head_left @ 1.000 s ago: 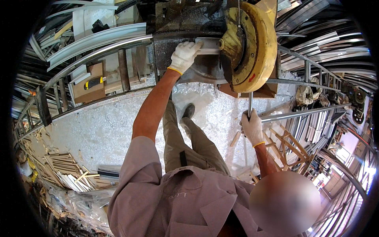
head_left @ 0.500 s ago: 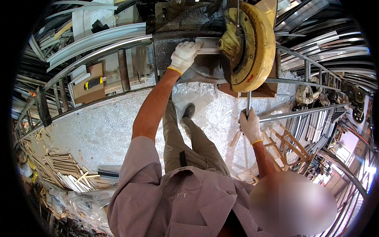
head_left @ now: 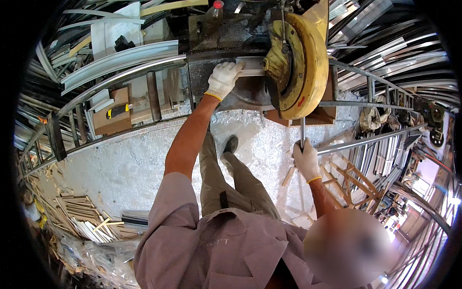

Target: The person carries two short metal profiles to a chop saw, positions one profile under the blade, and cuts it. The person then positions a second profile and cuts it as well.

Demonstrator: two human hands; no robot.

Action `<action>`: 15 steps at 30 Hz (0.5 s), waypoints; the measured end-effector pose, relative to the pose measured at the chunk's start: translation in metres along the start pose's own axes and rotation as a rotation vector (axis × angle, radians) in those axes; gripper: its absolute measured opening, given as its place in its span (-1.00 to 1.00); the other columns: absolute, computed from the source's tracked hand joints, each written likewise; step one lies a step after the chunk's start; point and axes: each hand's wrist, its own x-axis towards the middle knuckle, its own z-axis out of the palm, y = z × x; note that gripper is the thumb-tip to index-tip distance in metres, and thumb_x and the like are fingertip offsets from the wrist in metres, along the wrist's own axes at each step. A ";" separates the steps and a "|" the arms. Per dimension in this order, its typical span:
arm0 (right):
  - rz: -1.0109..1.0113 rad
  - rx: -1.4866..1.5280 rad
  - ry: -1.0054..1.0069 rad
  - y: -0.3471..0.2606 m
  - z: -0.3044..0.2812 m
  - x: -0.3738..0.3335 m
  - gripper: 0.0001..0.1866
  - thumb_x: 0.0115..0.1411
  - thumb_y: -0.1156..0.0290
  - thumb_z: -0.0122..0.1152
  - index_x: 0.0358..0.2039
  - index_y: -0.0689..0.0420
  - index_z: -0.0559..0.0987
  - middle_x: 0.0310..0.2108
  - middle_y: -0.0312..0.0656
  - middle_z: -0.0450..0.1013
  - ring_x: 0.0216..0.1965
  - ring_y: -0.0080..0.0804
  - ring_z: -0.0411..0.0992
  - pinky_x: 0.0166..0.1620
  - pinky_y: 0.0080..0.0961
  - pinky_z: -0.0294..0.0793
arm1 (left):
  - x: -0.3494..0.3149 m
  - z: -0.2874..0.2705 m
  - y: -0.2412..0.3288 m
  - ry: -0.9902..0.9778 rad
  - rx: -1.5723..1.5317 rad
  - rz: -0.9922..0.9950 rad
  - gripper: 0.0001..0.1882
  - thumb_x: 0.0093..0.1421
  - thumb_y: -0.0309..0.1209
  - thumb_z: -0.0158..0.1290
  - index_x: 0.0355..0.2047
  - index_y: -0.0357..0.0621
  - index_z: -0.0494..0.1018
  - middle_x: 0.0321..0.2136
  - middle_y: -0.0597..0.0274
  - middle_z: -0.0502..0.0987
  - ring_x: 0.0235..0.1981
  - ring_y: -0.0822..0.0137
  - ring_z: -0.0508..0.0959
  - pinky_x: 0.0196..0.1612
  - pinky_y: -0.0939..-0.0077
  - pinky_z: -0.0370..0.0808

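Nearest the body, the white-gloved right grip (head_left: 306, 159) is closed around the slim metal handle (head_left: 302, 129) of the bulky yellow round-guarded saw (head_left: 316, 67). Beyond, the white-gloved left grip (head_left: 224, 79) is curled over one end of the pale grey metal profile (head_left: 252, 72), which lies on the dark metal saw bed (head_left: 201, 67) and runs to the saw. Both holds are unchanged, so the profile seems steadily kept; only the view has shifted, revealing the red cap of a clear bottle (head_left: 212, 20) farther off.

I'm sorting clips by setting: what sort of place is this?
Probably a metal-cutting workshop. A yellow metal machine with a rounded guard, apparently a cut-off saw, has a straight silvery handle gripped by the white-gloved right hand, and long silvery metal profiles lie piled beyond it.
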 end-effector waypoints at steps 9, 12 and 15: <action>0.055 -0.148 -0.011 -0.027 -0.059 -0.024 -0.72 0.35 0.30 0.15 -0.23 0.31 0.45 -0.49 0.21 0.54 -0.43 0.14 0.62 -0.34 -0.03 0.56 | 0.000 -0.007 0.001 -0.082 0.006 -0.035 -0.58 0.30 -0.26 0.17 0.15 -0.01 0.51 -0.32 0.18 0.56 -0.20 0.05 0.58 -0.12 0.10 0.52; 0.139 -0.105 -0.023 -0.060 -0.084 -0.038 -0.71 0.34 0.30 0.17 -0.21 0.32 0.44 -0.49 0.22 0.54 -0.40 0.19 0.62 -0.31 0.01 0.56 | 0.000 -0.011 0.004 -0.072 -0.020 -0.039 -0.58 0.30 -0.27 0.17 0.15 -0.02 0.52 -0.32 0.15 0.56 -0.20 0.03 0.58 -0.12 0.08 0.51; 0.049 -0.168 0.013 -0.083 -0.108 -0.048 -0.67 0.31 0.32 0.23 -0.12 0.33 0.42 -0.50 0.18 0.55 -0.41 0.17 0.62 -0.32 0.01 0.56 | 0.000 -0.015 0.004 -0.073 -0.070 -0.052 -0.58 0.30 -0.29 0.17 0.15 -0.03 0.52 -0.31 0.13 0.56 -0.20 0.00 0.57 -0.11 0.05 0.51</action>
